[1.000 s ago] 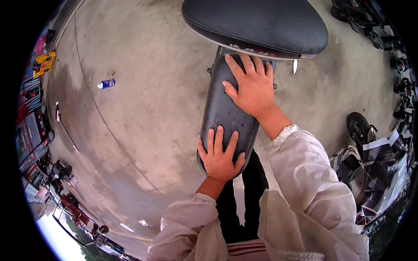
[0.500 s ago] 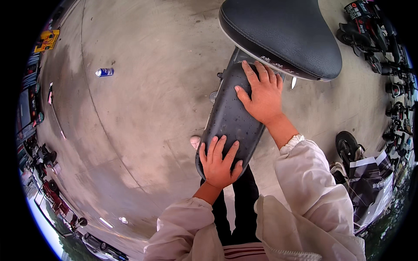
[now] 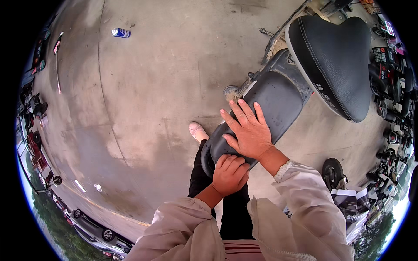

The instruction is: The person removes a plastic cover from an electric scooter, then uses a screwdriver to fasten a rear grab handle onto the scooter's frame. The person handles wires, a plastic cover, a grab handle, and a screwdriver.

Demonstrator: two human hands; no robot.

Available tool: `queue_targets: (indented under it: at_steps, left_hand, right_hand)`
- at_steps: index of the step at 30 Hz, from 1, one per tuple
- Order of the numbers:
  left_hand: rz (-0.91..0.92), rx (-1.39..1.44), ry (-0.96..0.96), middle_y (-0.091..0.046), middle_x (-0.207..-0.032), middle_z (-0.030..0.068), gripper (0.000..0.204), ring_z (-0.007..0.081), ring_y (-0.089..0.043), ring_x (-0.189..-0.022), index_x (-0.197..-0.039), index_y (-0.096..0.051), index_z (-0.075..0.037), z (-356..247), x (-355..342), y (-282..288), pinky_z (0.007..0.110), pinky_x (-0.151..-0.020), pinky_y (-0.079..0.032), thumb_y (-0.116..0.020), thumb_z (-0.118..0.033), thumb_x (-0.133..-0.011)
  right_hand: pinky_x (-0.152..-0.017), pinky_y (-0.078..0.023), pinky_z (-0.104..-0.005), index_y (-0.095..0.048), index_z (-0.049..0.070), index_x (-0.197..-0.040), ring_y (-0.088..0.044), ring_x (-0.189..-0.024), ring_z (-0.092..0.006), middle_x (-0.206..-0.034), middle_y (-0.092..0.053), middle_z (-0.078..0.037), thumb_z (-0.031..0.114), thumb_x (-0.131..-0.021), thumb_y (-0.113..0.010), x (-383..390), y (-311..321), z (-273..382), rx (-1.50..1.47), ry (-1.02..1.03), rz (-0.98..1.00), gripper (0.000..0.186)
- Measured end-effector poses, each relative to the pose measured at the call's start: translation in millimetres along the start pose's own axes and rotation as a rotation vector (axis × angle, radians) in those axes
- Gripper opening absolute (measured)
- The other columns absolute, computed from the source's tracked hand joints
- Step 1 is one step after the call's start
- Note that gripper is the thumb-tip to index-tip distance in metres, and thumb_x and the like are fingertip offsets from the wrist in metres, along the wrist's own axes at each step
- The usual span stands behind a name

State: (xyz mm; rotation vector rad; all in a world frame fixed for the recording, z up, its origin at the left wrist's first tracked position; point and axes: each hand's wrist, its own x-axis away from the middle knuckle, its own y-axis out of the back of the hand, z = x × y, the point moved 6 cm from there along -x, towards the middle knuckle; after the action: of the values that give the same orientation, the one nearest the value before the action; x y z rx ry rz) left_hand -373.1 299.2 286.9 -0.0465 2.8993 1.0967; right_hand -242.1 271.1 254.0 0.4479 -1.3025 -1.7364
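Observation:
A long black rear mudguard [image 3: 278, 93] of a two-wheeler slants from the upper right down toward my body, with small droplets on it. My right hand [image 3: 250, 132] lies open on its top, fingers spread. Close below, my left hand [image 3: 230, 174] is closed, its fingers curled at the mudguard's near end; the fingertips are partly hidden. Beyond them sits a wide black stitched saddle [image 3: 335, 65] with a pale lower edge. A coil-spring shock absorber [image 3: 244, 88] shows at the mudguard's left side.
On the concrete floor [image 3: 152, 87] lie a blue spray can [image 3: 121, 32] and, farther left, a thin stick [image 3: 58, 65]. Parked two-wheelers [image 3: 389, 126] line the right side. A black wheel [image 3: 332, 172] stands at lower right, and a grey car [image 3: 93, 228] at lower left.
My right hand has moved back along the mudguard, away from the saddle. My left hand went from spread flat to curled at the near end. The saddle now appears farther right in view.

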Motion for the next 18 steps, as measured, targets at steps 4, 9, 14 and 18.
queue_targets:
  at_steps: [4, 9, 14, 18]
  left_hand:
    - [0.003, -0.121, -0.012, -0.058, -0.112, 0.0046, 0.032, 0.0254, -0.055, -0.104, -0.101, -0.068, -0.013, 5, -11, -3, 0.043, -0.091, -0.041, -0.074, -0.029, -0.074]
    - [-0.086, -0.181, -0.073, -0.058, -0.110, 0.0034, 0.036, 0.0233, -0.056, -0.100, -0.095, -0.067, -0.016, 10, -32, -20, 0.042, -0.088, -0.041, -0.076, -0.041, -0.071]
    - [-0.083, -0.183, -0.057, -0.060, -0.106, 0.0025, 0.035, 0.0234, -0.056, -0.099, -0.092, -0.065, -0.016, 12, -35, -16, 0.042, -0.089, -0.041, -0.076, -0.043, -0.071]
    - [-0.070, -0.225, -0.062, -0.058, -0.106, 0.0026, 0.038, 0.0236, -0.055, -0.099, -0.100, -0.069, -0.019, 8, -39, -14, 0.042, -0.090, -0.040, -0.075, -0.043, -0.071]
  right_hand:
    - [-0.120, -0.014, -0.0529, -0.049, 0.022, -0.146, -0.028, -0.144, -0.0289, -0.153, -0.038, -0.009, 0.052, -0.088, -0.059, 1, 2, -4, 0.018, -0.027, 0.002, 0.065]
    - [-0.117, -0.027, -0.0490, -0.049, 0.012, -0.144, -0.037, -0.139, -0.0339, -0.150, -0.041, -0.013, 0.034, -0.090, -0.064, -6, 21, -33, -0.079, -0.067, -0.168, 0.060]
    - [-0.113, -0.034, -0.0496, -0.049, 0.006, -0.143, -0.042, -0.134, -0.0381, -0.145, -0.044, -0.017, 0.026, -0.087, -0.068, -10, 74, -65, -0.093, -0.135, -0.366, 0.062]
    - [-0.111, -0.036, -0.0487, -0.048, 0.013, -0.145, -0.043, -0.133, -0.0359, -0.145, -0.045, -0.015, 0.033, -0.090, -0.064, -14, 89, -93, 0.152, -0.187, -0.426, 0.061]
